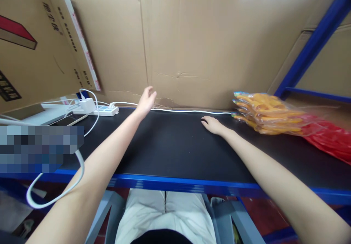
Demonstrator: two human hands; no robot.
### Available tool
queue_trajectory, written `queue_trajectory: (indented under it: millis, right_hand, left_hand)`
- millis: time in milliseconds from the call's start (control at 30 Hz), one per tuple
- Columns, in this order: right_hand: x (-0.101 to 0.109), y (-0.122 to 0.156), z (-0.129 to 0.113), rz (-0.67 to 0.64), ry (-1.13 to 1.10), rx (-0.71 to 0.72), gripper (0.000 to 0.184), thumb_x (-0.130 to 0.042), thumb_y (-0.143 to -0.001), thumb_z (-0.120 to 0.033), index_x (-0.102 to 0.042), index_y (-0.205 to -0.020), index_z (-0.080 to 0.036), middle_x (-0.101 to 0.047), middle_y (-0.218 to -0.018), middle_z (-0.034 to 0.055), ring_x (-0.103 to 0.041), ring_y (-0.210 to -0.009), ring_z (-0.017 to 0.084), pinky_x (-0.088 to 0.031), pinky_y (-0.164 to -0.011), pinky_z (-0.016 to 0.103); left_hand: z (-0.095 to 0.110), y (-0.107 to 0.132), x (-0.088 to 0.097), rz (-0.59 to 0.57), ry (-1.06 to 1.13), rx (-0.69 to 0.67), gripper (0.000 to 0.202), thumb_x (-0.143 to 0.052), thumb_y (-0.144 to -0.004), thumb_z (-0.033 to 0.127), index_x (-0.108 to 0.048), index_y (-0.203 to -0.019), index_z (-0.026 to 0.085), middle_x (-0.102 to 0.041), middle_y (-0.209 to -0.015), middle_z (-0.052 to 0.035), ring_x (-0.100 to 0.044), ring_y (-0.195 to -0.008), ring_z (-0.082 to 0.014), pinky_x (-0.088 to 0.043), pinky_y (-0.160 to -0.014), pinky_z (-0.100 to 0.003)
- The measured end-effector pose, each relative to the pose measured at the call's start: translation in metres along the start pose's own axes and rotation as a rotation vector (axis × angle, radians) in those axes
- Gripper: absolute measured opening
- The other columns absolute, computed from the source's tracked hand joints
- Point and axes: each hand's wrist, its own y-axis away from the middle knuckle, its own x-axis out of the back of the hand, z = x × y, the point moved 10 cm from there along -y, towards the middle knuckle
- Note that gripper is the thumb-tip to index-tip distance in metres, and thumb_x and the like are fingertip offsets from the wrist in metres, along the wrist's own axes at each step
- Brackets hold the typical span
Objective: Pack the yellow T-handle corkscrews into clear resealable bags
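My left hand (146, 102) is raised over the back of the black tabletop (175, 145), in front of the cardboard wall (192, 46). Its fingers are loosely apart and hold nothing. On the tabletop, right of the middle, rests my right hand (213, 125), palm down with fingers stretched out and nothing in them. A white cable (189, 111) runs along the back edge behind both hands. To the right of my right hand lies a stack of orange items in clear plastic bags (268, 114), their exact kind unclear.
Red plastic-wrapped material (329, 138) lies at the far right. On the left are a white power strip (105, 110) with a plugged-in charger (88, 105), a phone (70, 119) and looping white cables. A printed cardboard panel (46, 43) stands left; a blue frame post (315, 39) slants at right.
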Motion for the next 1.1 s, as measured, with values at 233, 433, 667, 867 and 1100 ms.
queue_trajectory:
  millis: [233,433,667,867,1100]
  right_hand:
    - [0.0,0.001,0.0,-0.036,-0.043,0.027,0.043,-0.034,-0.088,-0.031,-0.05,-0.123,-0.012,-0.046,-0.131,0.0137,-0.043,-0.121,0.024,-0.035,-0.099,0.042]
    - [0.019,0.001,0.003,0.055,-0.211,0.025,0.035,-0.047,-0.082,-0.028,-0.058,-0.112,-0.014,-0.059,-0.116,0.0125,-0.055,-0.107,0.022,-0.041,-0.094,0.036]
    - [0.108,0.023,0.058,0.674,-0.323,-0.165,0.044,-0.045,-0.076,-0.022,-0.048,-0.118,-0.007,-0.055,-0.117,0.0173,-0.052,-0.107,0.023,-0.04,-0.092,0.038]
    - [0.156,0.068,0.087,0.942,0.022,-0.264,0.046,-0.035,-0.08,-0.021,-0.041,-0.123,-0.004,-0.037,-0.132,0.0213,-0.03,-0.125,0.024,-0.025,-0.102,0.038]
    - [0.145,0.075,0.12,0.826,0.247,-0.558,0.054,-0.042,-0.077,-0.023,-0.037,-0.127,-0.003,-0.033,-0.134,0.0272,-0.022,-0.124,0.035,-0.012,-0.096,0.059]
  left_hand:
    - [-0.048,0.057,-0.091,-0.669,-0.405,-0.115,0.056,-0.03,-0.086,0.043,-0.041,-0.129,0.01,-0.037,-0.139,-0.014,-0.034,-0.128,-0.0233,-0.025,-0.105,-0.039]
    - [-0.052,0.065,-0.096,-0.78,-0.488,-0.057,0.06,-0.023,-0.086,0.048,-0.029,-0.137,0.015,-0.02,-0.146,-0.0115,-0.017,-0.134,-0.0247,-0.017,-0.105,-0.048]
    - [-0.052,0.066,-0.096,-0.794,-0.481,-0.055,0.061,-0.022,-0.087,0.048,-0.027,-0.138,0.015,-0.018,-0.147,-0.0115,-0.015,-0.135,-0.0248,-0.015,-0.105,-0.05]
    - [-0.052,0.066,-0.096,-0.787,-0.485,-0.061,0.06,-0.022,-0.087,0.048,-0.028,-0.137,0.017,-0.018,-0.146,-0.0116,-0.016,-0.135,-0.0247,-0.016,-0.105,-0.051]
    - [-0.051,0.066,-0.096,-0.782,-0.5,-0.054,0.061,-0.022,-0.087,0.047,-0.028,-0.138,0.015,-0.019,-0.146,-0.0112,-0.016,-0.135,-0.0252,-0.017,-0.105,-0.05]
